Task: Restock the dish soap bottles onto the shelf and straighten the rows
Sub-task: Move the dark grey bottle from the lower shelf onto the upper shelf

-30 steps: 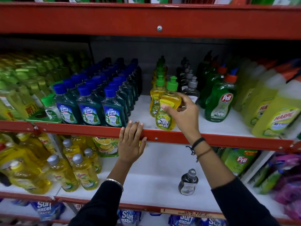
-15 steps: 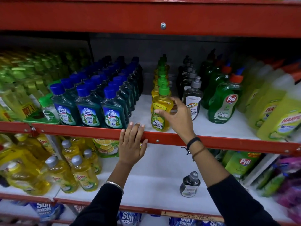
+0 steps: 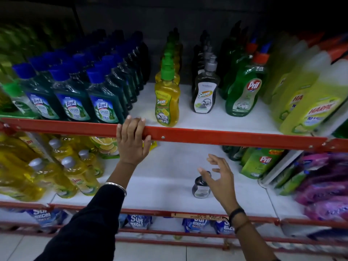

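Observation:
A yellow pump bottle with a green top [image 3: 167, 98] stands at the front of its row on the upper shelf, free of any hand. To its right stands a row of dark pump bottles with grey tops [image 3: 205, 93]. My left hand [image 3: 132, 142] grips the red front rail of the upper shelf [image 3: 226, 136]. My right hand [image 3: 219, 178] hovers with fingers spread just above and beside a lone dark pump bottle [image 3: 200, 186] standing on the white lower shelf [image 3: 165, 185]; it holds nothing.
Blue-capped green Lizol bottles [image 3: 71, 102] fill the upper shelf's left; green Pril bottles [image 3: 243, 91] and yellow Harpic jugs [image 3: 308, 106] its right. Yellow bottles [image 3: 62, 176] crowd the lower shelf's left, Pril pouches [image 3: 261, 162] and purple packs [image 3: 325, 185] its right. Surf Excel packs [image 3: 139, 221] sit below.
My right hand let go of the yellow bottle, now at the front of its row, and dropped to the lower shelf by the lone dark bottle. The view tilted down.

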Tool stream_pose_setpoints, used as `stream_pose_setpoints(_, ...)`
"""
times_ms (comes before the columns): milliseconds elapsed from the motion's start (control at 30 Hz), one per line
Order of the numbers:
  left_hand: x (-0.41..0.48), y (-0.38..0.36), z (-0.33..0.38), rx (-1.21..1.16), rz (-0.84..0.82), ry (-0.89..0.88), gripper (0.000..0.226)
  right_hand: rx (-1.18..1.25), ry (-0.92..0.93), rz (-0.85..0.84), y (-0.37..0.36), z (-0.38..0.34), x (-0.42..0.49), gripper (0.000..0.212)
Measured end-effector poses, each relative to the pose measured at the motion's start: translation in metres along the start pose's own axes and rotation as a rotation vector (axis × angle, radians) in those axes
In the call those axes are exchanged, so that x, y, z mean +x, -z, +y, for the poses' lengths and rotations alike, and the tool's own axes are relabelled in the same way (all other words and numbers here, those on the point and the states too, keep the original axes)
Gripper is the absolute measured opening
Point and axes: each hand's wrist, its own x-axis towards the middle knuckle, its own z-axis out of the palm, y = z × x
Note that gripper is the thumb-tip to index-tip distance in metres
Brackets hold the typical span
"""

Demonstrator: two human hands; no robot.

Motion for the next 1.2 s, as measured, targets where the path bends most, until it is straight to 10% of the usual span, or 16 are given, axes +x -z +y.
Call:
stream_pose_setpoints(300, 0.001, 0.0, -0.001, 0.001, -0.004, 0.011, 0.048, 0.038, -0.331, -0.363, -0.006, 0.087, -0.011, 0.068)
stream_pose_setpoints(1200, 0.006, 0.012, 0.003, -0.014, -0.145, 0.076, 0.049, 0.559, 0.177, 0.031, 0.073, -0.129, 0.071, 0.037)
